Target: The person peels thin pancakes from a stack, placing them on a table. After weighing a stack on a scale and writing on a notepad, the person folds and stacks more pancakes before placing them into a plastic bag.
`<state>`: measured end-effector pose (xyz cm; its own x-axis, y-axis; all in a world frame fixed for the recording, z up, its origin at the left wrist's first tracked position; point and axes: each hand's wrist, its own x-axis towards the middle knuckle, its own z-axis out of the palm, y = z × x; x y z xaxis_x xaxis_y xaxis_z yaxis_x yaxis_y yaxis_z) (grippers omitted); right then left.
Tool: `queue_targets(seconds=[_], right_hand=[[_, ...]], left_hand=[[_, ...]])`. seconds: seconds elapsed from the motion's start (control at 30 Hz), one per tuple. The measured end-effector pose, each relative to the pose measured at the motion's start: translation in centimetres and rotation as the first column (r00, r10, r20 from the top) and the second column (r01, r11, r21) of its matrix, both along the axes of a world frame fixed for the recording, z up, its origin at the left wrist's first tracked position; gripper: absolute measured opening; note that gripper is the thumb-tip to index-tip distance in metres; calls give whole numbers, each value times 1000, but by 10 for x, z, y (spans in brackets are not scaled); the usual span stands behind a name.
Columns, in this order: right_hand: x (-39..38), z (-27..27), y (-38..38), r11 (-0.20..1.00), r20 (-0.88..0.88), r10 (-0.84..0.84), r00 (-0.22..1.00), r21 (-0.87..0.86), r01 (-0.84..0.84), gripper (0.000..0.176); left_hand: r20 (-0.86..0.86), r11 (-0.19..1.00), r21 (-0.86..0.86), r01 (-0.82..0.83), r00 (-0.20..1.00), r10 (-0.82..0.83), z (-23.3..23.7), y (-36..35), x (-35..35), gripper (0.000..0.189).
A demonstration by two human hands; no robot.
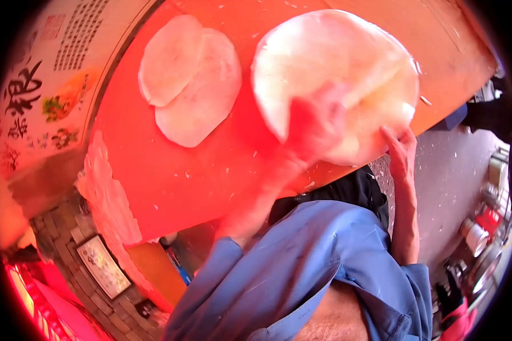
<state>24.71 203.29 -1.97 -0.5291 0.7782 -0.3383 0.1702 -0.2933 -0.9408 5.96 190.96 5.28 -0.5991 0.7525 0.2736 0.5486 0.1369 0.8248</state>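
We hold a big, thin dough sheet point(335, 62) up above the orange table point(210, 187), and both our hands are on its near rim. Our left hand point(318, 125) lies against the sheet's lower middle. It is smeared by motion and washed red, so we cannot tell whether its fingers are spread or closed; the dough fans out above and to both sides of them. Our right hand point(402, 152) meets the sheet at its lower right edge. Its fingers point(393, 139) are straight and pressed together, tips against the rim, with the dough just above them. The thumb is out of sight, so a pinch cannot be ruled in or out.

Well to the left of our left fingers, two smaller rounds point(190, 79) lie flat on the table and overlap each other (the left one sits partly on top). Further left and lower than those fingers, a ragged pale strip point(105, 193) hangs along the table's edge. Beyond it is a poster point(40, 91) with black characters, and below that a framed picture point(102, 267) on brick paving. Off to the right of our right fingers, some cups and pots point(478, 238) stand on grey floor.
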Motion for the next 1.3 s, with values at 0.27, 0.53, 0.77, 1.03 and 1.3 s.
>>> queue_targets(seconds=[0.27, 0.53, 0.77, 1.03, 1.3], right_hand=[[9, -19, 6, 998, 8, -12, 1000, -69, 12, 34], [1, 1, 2, 995, -16, 29, 999, -90, -31, 32], [-35, 31, -5, 962, -87, -52, 995, -273, 26, 36], [-13, 15, 5, 990, -29, 7, 1000, -140, -11, 38], [-10, 18, -3, 975, -138, -13, 990, -223, -18, 23]], left_hand=[[585, 687, 331, -647, 712, 389, 59, -240, -177, 49], [175, 495, -35, -868, 482, 858, -111, -424, -161, 55], [552, 998, -31, 56, 833, -30, -36, -44, 6, 54], [766, 991, -40, 127, 641, -51, -55, 29, 37, 44], [424, 952, -237, 195, 902, -80, -49, 42, 50, 38]])
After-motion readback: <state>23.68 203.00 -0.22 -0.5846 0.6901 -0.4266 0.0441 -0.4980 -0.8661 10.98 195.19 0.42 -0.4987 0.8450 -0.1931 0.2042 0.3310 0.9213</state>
